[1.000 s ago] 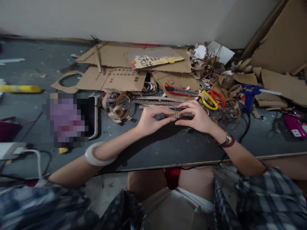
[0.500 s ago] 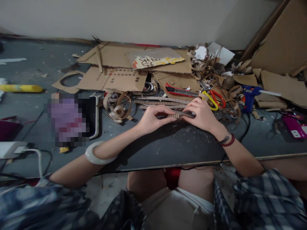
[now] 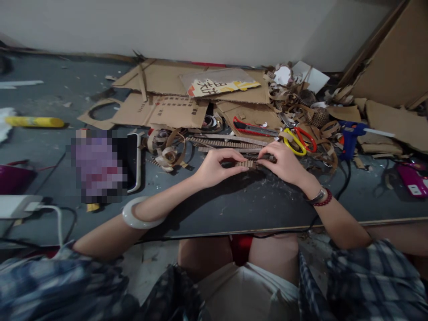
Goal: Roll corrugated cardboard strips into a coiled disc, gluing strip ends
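Note:
Both hands meet over the middle of a dark table [image 3: 234, 209]. My left hand [image 3: 216, 167] and my right hand [image 3: 284, 164] each pinch an end of a narrow strip of corrugated cardboard [image 3: 245, 164], held just above the tabletop. The fingers of both are curled closed on it. A white bangle [image 3: 137, 214] sits on my left forearm, and a watch and red bead bracelet [image 3: 319, 198] on my right wrist. More corrugated strips [image 3: 220, 141] lie just behind my hands.
Flat cardboard sheets [image 3: 167, 109] and curled offcuts [image 3: 167, 151] crowd the back. A red box cutter [image 3: 252, 128], yellow and red scissors [image 3: 297, 140] and a blue glue gun [image 3: 351, 133] lie to the right. A phone [image 3: 133, 160] and a charger cable [image 3: 50, 211] lie to the left.
My two hands have drawn closer together along the cardboard strip, so less of it shows between them. The view has shifted slightly.

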Demonstrator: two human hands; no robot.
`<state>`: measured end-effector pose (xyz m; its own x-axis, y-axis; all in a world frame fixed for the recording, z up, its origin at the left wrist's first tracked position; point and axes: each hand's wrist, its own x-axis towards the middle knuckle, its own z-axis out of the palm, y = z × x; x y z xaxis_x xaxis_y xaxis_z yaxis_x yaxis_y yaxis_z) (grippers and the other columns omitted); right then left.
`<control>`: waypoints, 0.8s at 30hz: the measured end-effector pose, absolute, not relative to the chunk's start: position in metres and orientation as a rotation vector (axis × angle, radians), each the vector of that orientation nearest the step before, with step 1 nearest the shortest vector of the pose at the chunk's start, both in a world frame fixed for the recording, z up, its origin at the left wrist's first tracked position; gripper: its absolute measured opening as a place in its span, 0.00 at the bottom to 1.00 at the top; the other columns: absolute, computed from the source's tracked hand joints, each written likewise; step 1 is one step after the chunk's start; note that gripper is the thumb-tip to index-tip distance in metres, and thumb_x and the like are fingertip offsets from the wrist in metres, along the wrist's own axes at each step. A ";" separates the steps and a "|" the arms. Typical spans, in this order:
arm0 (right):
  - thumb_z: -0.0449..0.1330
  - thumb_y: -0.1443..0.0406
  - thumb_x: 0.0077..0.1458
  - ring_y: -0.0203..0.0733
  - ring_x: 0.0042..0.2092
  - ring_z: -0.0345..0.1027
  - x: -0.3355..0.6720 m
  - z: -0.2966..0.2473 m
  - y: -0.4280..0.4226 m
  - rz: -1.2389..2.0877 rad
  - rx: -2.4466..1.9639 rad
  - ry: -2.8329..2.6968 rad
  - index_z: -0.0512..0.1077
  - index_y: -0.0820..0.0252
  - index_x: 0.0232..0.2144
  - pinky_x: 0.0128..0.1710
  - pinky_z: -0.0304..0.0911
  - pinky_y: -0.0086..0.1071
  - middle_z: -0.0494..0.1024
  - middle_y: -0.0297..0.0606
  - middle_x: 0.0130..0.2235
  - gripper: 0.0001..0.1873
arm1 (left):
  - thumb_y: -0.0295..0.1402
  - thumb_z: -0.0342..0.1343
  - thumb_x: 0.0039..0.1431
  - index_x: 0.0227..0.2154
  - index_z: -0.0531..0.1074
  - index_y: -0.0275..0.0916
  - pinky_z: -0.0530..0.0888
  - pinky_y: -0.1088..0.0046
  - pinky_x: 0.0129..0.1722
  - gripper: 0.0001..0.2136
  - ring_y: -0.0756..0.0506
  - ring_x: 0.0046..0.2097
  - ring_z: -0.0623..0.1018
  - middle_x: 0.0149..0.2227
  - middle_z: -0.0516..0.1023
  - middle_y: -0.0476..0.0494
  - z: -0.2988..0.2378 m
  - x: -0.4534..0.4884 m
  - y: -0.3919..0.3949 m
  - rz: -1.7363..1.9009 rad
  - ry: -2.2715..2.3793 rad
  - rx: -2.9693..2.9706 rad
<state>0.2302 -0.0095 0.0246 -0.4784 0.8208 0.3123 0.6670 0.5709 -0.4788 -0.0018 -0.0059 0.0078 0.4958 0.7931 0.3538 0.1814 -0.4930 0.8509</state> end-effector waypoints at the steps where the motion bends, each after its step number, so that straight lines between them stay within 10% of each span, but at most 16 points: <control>1: 0.57 0.63 0.57 0.44 0.41 0.68 0.232 0.027 -0.009 0.352 -1.194 -2.248 0.71 0.56 0.32 0.44 0.63 0.41 0.76 0.37 0.35 0.04 | 0.37 0.63 0.52 0.33 0.77 0.34 0.76 0.73 0.40 0.11 0.47 0.38 0.79 0.36 0.80 0.40 0.008 -0.002 -0.006 0.996 0.807 1.965; 8: 0.50 0.68 0.60 0.49 0.48 0.67 0.252 0.033 0.001 -0.097 -1.257 -2.037 0.74 0.51 0.40 0.51 0.59 0.51 0.77 0.37 0.40 0.13 | 0.37 0.64 0.51 0.33 0.77 0.35 0.76 0.73 0.39 0.10 0.47 0.37 0.79 0.36 0.80 0.41 0.009 -0.001 -0.006 1.018 0.804 1.977; 15: 0.46 0.72 0.58 0.63 0.63 0.43 0.280 0.043 0.005 -0.459 -1.470 -1.710 0.73 0.55 0.44 0.60 0.38 0.64 0.63 0.43 0.58 0.19 | 0.37 0.64 0.52 0.33 0.77 0.34 0.76 0.73 0.38 0.11 0.47 0.37 0.79 0.36 0.80 0.41 0.007 -0.001 -0.007 1.013 0.793 1.956; 24: 0.50 0.66 0.61 0.50 0.54 0.59 0.237 0.011 0.007 0.027 -1.098 -2.446 0.75 0.55 0.44 0.54 0.58 0.52 0.76 0.40 0.47 0.15 | 0.37 0.65 0.51 0.33 0.77 0.34 0.75 0.73 0.41 0.11 0.47 0.38 0.79 0.36 0.80 0.41 0.006 -0.002 -0.006 1.021 0.825 2.005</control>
<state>0.2368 0.0069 0.0106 -0.5779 0.7128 0.3975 0.7038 0.6818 -0.1995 -0.0016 -0.0062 0.0057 0.4791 0.7888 0.3851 0.2106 -0.5292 0.8219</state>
